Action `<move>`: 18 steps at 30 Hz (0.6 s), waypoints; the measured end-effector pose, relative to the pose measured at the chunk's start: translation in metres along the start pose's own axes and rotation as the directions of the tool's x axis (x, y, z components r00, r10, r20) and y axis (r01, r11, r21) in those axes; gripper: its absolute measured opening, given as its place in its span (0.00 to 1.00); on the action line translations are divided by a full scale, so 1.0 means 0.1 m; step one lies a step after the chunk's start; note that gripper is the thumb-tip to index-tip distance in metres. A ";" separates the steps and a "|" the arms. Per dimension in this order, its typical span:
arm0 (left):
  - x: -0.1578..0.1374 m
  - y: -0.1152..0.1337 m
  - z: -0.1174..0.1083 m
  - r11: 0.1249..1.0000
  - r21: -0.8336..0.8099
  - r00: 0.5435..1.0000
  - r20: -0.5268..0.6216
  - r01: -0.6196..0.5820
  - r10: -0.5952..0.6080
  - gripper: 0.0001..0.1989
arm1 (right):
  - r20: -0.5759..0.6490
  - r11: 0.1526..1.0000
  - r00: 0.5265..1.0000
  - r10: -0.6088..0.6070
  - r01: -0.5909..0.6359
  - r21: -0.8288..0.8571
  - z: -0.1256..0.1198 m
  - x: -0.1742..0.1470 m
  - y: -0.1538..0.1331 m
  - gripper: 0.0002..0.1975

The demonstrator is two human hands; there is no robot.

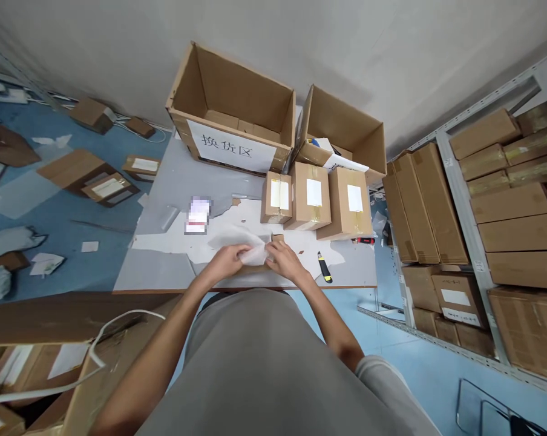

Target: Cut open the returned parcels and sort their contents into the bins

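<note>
At the table's near edge, my left hand (228,261) pinches a thin, whitish, see-through wrapping sheet (255,253). Just to its right, my right hand (284,259) has its fingers closed at the sheet's other side. A small bit of brown cardboard (278,238) shows behind the right fingers, and more brown shows low between the hands; the sheet and hands hide most of it. To the right of my right hand lies a yellow and black utility knife (325,267), touched by neither hand.
Three taped cartons (310,197) with white labels stand behind my hands. Behind them are two large open boxes, one with a sign (230,148). A red and black tool (363,241) lies at the right edge. Stacked shelves (464,200) rise right; boxes (80,172) litter the left floor.
</note>
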State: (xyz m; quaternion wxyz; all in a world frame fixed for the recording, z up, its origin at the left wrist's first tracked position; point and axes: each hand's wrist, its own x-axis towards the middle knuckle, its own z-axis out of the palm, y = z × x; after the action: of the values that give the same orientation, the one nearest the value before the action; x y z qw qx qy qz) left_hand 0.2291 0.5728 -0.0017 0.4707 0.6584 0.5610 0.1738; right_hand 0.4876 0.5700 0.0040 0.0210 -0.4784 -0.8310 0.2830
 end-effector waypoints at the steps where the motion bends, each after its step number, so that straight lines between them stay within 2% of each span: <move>1: 0.06 -0.02 0.04 0.999 0.048 0.995 0.096 -0.012 0.007 0.27 | 0.004 1.000 1.000 -0.017 0.017 -0.013 0.03 -0.03 -0.03 0.17; 3: 0.20 -0.06 0.12 0.987 0.161 0.972 0.232 -0.014 -0.024 0.25 | 0.014 0.999 0.999 -0.036 0.036 -0.035 0.09 -0.05 -0.10 0.14; 7: 0.49 -0.13 0.23 0.967 0.253 0.954 0.285 0.019 -0.093 0.12 | 0.077 0.997 0.996 0.035 -0.029 -0.066 0.22 0.02 -0.21 0.16; 8: 0.55 -0.14 0.25 0.965 0.261 0.953 0.285 0.022 -0.099 0.13 | 0.096 0.995 0.992 0.077 -0.070 -0.072 0.25 0.06 -0.23 0.18; 11: 0.61 -0.15 0.31 0.961 0.275 0.959 0.267 0.024 -0.100 0.22 | 0.109 0.979 0.975 0.195 -0.186 -0.088 0.34 0.22 -0.27 0.19; 14: 0.44 -0.14 0.35 0.963 0.270 0.979 0.195 0.007 -0.062 0.19 | 0.080 0.966 0.965 0.250 -0.243 -0.089 0.43 0.42 -0.28 0.16; 16: 0.19 -0.18 0.33 0.964 0.265 0.991 0.136 -0.015 -0.022 0.22 | 0.056 0.957 0.958 0.283 -0.278 -0.078 0.47 0.50 -0.29 0.16; 18: -0.10 -0.27 0.26 0.975 0.220 1.000 0.005 -0.028 0.027 0.25 | 0.030 0.954 0.955 0.296 -0.294 -0.058 0.47 0.50 -0.26 0.16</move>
State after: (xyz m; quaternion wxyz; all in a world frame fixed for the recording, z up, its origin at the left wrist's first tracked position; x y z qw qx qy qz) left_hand 0.2302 0.5505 -0.0339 0.3931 0.7143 0.5672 0.1164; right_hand 0.4258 0.5793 -0.0340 -0.0503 -0.5918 -0.7578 0.2700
